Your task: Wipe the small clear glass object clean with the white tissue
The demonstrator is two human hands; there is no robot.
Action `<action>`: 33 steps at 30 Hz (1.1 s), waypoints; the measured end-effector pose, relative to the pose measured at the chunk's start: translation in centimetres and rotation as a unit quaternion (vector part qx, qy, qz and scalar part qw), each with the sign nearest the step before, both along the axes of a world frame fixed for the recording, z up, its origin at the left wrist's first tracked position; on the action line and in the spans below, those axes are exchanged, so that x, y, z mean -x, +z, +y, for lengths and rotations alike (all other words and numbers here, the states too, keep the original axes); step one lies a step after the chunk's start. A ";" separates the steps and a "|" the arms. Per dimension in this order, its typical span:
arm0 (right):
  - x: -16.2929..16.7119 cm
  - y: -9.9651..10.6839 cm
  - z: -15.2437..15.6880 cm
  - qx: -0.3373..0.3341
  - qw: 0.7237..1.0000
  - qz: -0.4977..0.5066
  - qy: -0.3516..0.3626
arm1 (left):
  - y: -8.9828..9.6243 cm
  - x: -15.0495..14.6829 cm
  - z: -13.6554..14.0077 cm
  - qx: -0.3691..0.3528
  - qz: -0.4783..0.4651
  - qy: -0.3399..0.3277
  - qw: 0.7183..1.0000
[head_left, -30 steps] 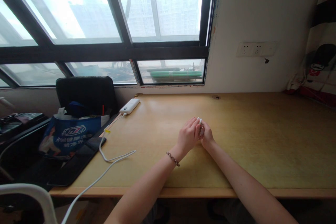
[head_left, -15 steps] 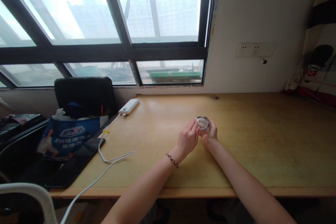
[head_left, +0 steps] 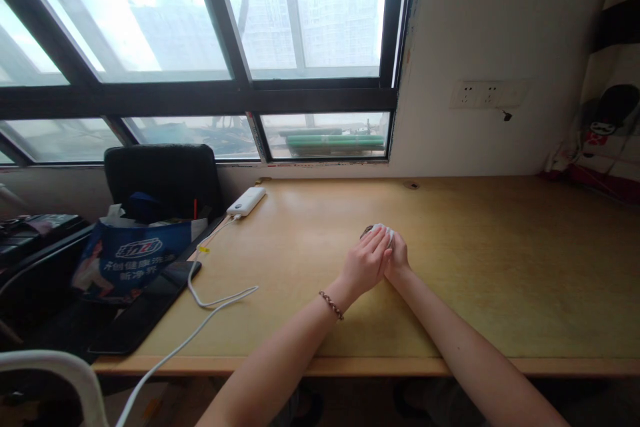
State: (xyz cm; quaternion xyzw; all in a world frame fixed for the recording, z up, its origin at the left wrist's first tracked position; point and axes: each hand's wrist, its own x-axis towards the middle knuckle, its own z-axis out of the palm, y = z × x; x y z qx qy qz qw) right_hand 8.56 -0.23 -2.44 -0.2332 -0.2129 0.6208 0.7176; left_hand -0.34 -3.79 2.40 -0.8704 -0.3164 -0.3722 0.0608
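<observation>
A wide window (head_left: 200, 47) with dark frames fills the wall above a long wooden counter (head_left: 500, 267), with a white wall (head_left: 500, 27) and its sockets (head_left: 487, 94) to the right. At the left end stands a black chair (head_left: 160, 177); before it sits a blue printed bag (head_left: 135, 260), and a dark tablet (head_left: 145, 310) lies flat at the counter's left edge. A white power bank (head_left: 246, 201) rests near the window, its white cable (head_left: 210, 307) looping across the counter and over the front edge. At mid-counter both forearms reach forward and meet. The left hand (head_left: 365, 263), a beaded bracelet (head_left: 331, 304) on its wrist, lies cupped against the right hand (head_left: 397, 260), fingers closed together over a small round jar (head_left: 383, 232). Only the jar's pale top rim shows above the fingertips; the rest is hidden between the two hands, so the exact grip of either hand cannot be made out. The jar sits at or just above the counter, well apart from the power bank.
</observation>
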 end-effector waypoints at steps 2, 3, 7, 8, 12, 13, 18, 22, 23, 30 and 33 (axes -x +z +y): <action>-0.9 1.0 0.2 0.071 0.997 -0.006 0.025 | -0.1 0.1 0.3 -0.001 -0.008 0.032 0.999; -1.4 1.5 0.3 0.096 0.995 -0.007 0.033 | -0.2 0.2 0.5 0.001 -0.010 0.045 0.999; -2.2 2.6 0.1 0.134 0.991 -0.003 0.010 | -0.4 0.4 0.6 0.017 -0.010 0.069 0.997; -2.3 2.6 0.1 0.134 0.991 0.001 -0.004 | -0.4 0.3 0.5 0.018 -0.009 0.066 0.998; -3.1 1.9 0.7 0.126 0.990 0.016 -0.057 | -0.6 0.0 0.1 0.024 -0.011 0.044 0.999; -3.4 1.7 1.0 0.121 0.990 0.019 -0.068 | -0.7 -0.1 -0.1 0.025 -0.012 0.036 0.999; -3.8 1.2 1.5 0.105 0.990 0.024 -0.093 | -0.7 -0.4 -0.6 0.003 -0.008 -0.016 1.000; -3.2 2.0 0.8 0.114 0.993 0.020 -0.030 | -0.5 -0.5 -0.9 -0.026 0.017 -0.063 0.998; -3.1 2.3 0.7 0.119 0.993 0.021 -0.011 | -0.5 -0.5 -0.9 -0.033 0.025 -0.069 0.997; -3.3 1.8 1.2 0.113 0.992 0.033 -0.044 | -0.2 -0.3 -0.6 -0.043 0.039 -0.032 0.998; -3.6 1.6 1.4 0.136 0.988 0.053 -0.048 | -0.1 0.0 -0.3 -0.020 0.013 0.000 1.000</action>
